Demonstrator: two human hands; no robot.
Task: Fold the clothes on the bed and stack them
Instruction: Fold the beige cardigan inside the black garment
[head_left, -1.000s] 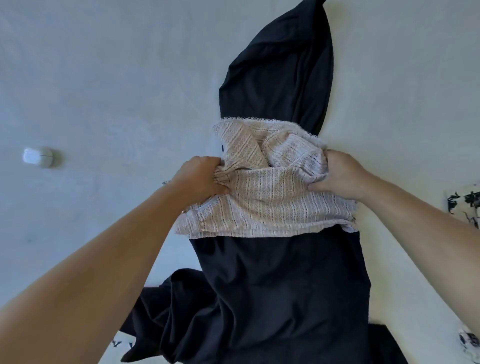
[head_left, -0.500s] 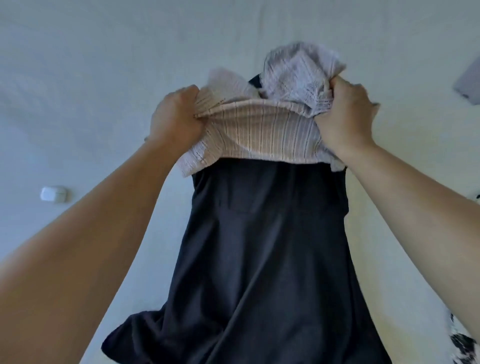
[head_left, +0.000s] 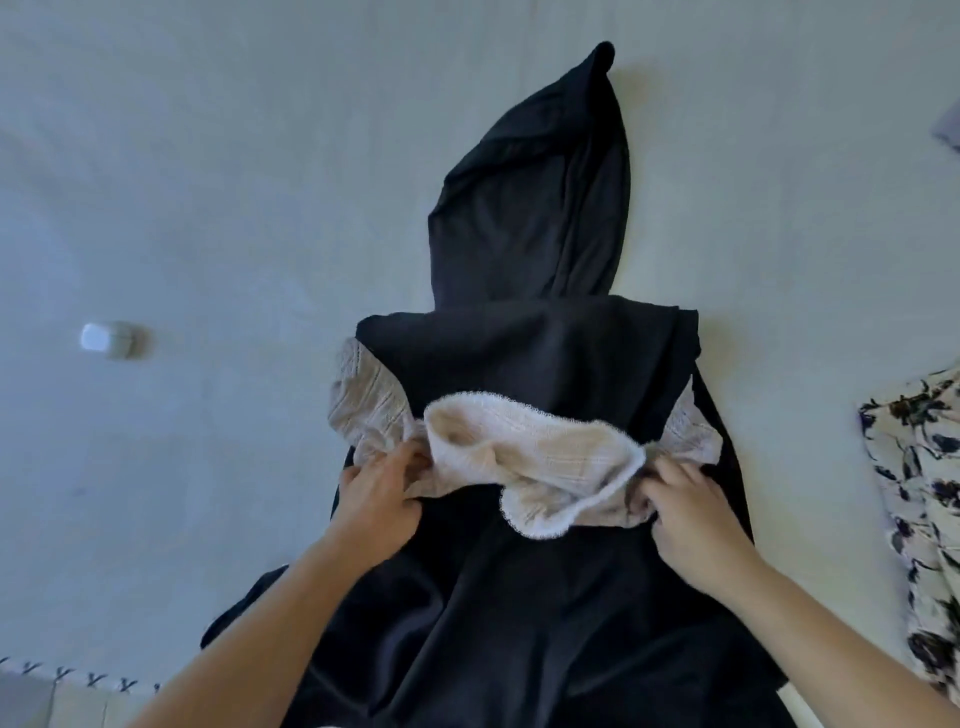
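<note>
Black dress (head_left: 524, 358), seemingly beige striped knit (head_left: 540, 457)

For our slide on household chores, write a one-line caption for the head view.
Left hand and right hand grip a beige knitted lace-edged top on a black fabric garment spread over the pale bed.

This is looking like a bedroom in a home: a pale bed sheet (head_left: 218, 156) is filling almost the whole view, lying smooth with faint creases. A black garment (head_left: 535, 249) is lying spread at the centre, stretching toward 12 o'clock, and a floral-print cloth (head_left: 919, 467) is lying at 3 o'clock. A small white case (head_left: 106, 340) is sitting at 9 o'clock, and a stitched fabric edge (head_left: 67, 675) is showing at 7 o'clock.
</note>
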